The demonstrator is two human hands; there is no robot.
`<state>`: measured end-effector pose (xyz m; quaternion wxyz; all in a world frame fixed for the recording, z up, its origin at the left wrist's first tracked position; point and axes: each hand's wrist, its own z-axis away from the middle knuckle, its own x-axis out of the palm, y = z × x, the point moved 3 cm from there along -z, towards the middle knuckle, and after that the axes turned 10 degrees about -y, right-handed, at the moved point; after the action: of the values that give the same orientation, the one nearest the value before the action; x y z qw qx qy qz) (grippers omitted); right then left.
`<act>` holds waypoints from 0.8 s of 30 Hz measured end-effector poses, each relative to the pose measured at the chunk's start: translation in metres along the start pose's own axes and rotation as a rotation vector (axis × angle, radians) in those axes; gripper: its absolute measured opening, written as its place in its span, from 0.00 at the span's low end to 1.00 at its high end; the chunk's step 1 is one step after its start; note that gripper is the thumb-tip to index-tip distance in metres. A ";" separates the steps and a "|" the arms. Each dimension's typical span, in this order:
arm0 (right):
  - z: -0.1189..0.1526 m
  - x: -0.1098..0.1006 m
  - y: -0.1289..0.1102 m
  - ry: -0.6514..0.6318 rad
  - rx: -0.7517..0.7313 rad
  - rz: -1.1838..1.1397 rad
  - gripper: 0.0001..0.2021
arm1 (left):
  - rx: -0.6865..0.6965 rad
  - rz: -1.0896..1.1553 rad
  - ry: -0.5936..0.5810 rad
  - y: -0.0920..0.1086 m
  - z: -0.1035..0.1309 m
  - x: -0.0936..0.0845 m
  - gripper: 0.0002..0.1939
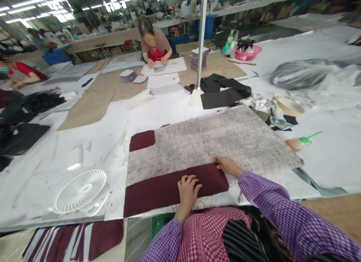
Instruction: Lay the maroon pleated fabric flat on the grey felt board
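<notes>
A long dark red fabric piece (158, 192) lies along the near edge of a scuffed grey cutting board (214, 137). My left hand (188, 186) rests flat on the fabric, fingers curled a little. My right hand (227, 165) touches the fabric's upper right corner where it meets the board; a thin tool may be in its fingers, too small to tell. A smaller dark red piece (142, 140) sits on the board's far left corner.
A white fan (81, 190) lies left of the board, with a small white box (75, 158) behind it. Striped dark red pieces (73, 241) are stacked below the table edge. An orange bottle (299, 142), black fabric (222, 90) and a pole (201, 43) stand beyond. A person (155, 41) works across the table.
</notes>
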<state>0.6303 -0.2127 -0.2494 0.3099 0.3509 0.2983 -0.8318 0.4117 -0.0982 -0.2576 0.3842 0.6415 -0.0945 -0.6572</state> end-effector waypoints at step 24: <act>-0.004 0.086 -0.103 0.449 -0.273 0.185 0.26 | -0.334 0.424 0.212 -0.120 0.114 -0.064 0.17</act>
<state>0.5091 -0.1713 -0.2890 0.3553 0.5070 0.4355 -0.6535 0.2539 -0.0172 -0.2641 0.6211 0.6003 -0.0761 -0.4981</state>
